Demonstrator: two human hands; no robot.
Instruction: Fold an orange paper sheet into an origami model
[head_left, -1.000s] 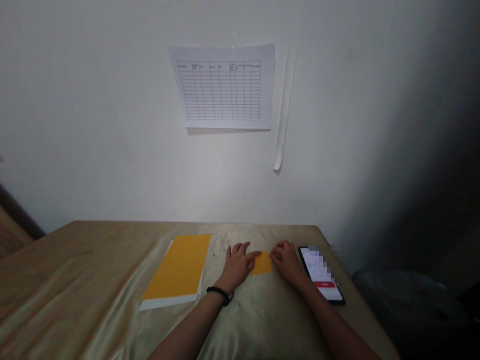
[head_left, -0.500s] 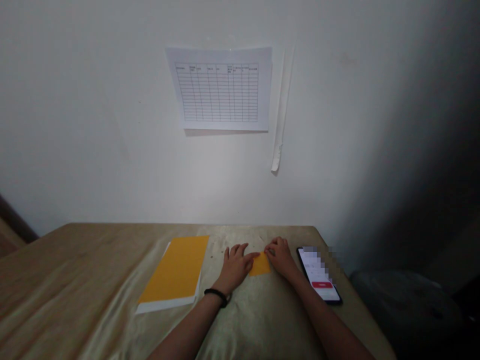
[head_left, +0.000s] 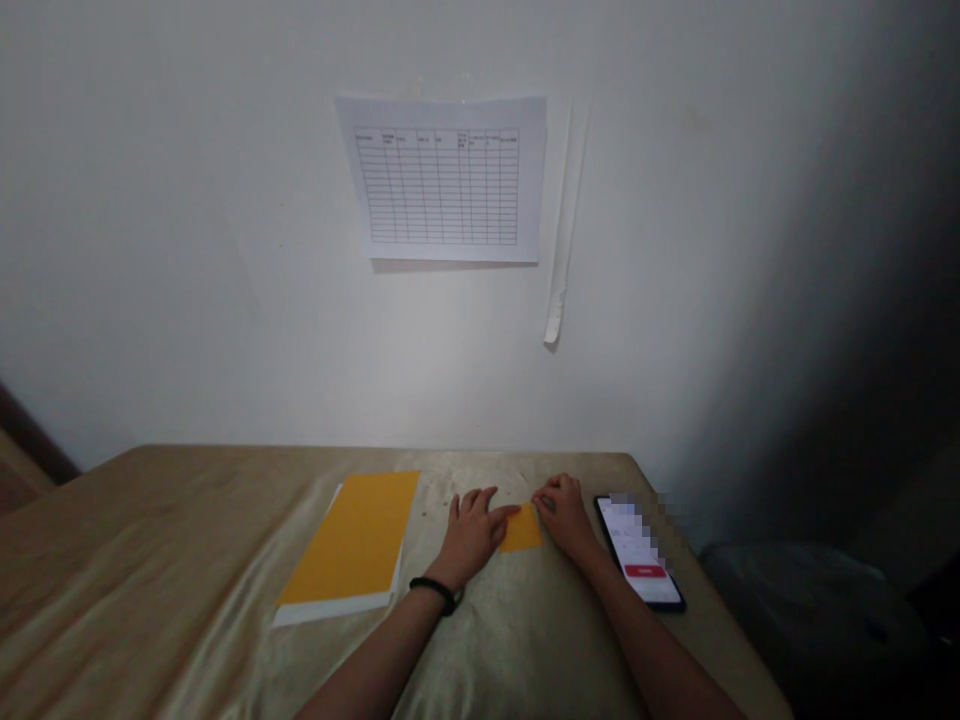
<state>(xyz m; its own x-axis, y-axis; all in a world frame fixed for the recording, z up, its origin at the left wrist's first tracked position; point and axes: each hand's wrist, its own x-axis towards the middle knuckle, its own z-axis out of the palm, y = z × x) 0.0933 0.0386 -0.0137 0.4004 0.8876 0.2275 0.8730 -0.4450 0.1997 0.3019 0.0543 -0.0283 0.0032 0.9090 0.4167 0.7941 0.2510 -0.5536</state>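
Note:
A small folded piece of orange paper [head_left: 523,529] lies on the cloth-covered table [head_left: 187,560] between my hands. My left hand [head_left: 472,535], with a black band at the wrist, rests flat with fingers spread, its fingertips pressing the paper's left edge. My right hand [head_left: 564,513] has its fingers curled and pinched on the paper's upper right corner.
A stack of orange and white sheets [head_left: 352,545] lies to the left of my hands. A lit phone [head_left: 640,562] lies to the right near the table edge. A printed grid sheet [head_left: 448,180] hangs on the white wall. A dark object [head_left: 810,610] sits beyond the table's right side.
My right hand slid a little to the left along the small orange paper's top edge. The left hand stayed pressed in place.

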